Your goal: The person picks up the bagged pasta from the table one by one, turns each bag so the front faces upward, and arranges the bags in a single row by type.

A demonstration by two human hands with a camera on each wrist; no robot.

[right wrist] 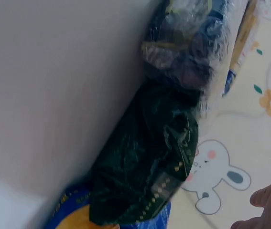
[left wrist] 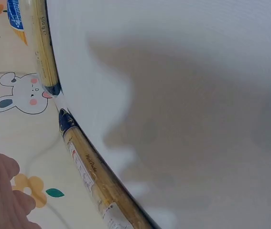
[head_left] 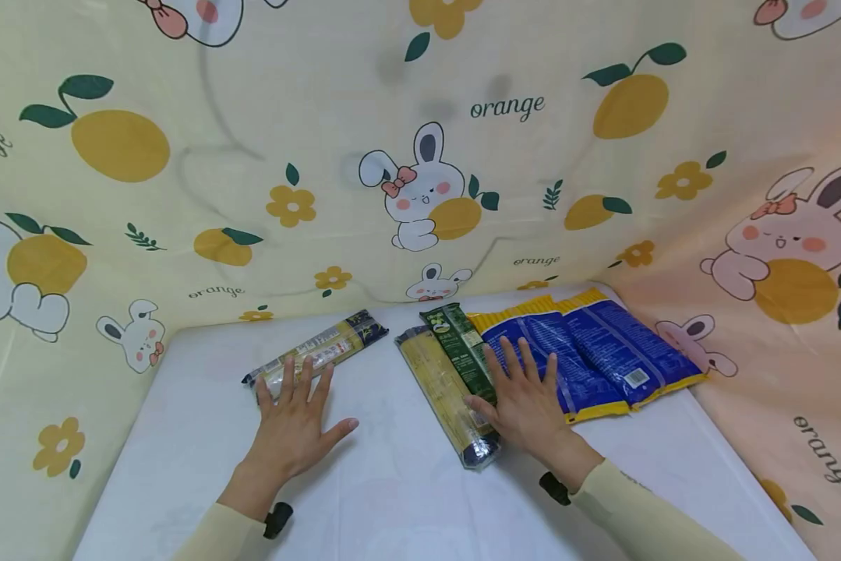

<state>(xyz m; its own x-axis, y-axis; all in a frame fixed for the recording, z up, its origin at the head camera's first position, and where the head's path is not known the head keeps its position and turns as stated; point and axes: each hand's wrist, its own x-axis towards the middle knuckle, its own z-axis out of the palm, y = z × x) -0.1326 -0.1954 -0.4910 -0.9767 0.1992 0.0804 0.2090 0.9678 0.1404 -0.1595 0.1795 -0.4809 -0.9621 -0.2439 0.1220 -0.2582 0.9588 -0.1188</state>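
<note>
My left hand is spread with straight fingers, its fingertips overlapping the near side of a clear spaghetti packet in the head view. That packet lies slantwise at the left; its dark end shows in the left wrist view, where the packet points toward a second one. Fingers also spread, my right hand hovers over a dark green packet and the edge of a blue bag. The second spaghetti packet lies along the green packet's left side. Neither hand grips anything.
Another blue bag with yellow ends overlaps the first at the right. Everything lies on a white-covered table. Behind and beside it hangs a cloth printed with rabbits and oranges.
</note>
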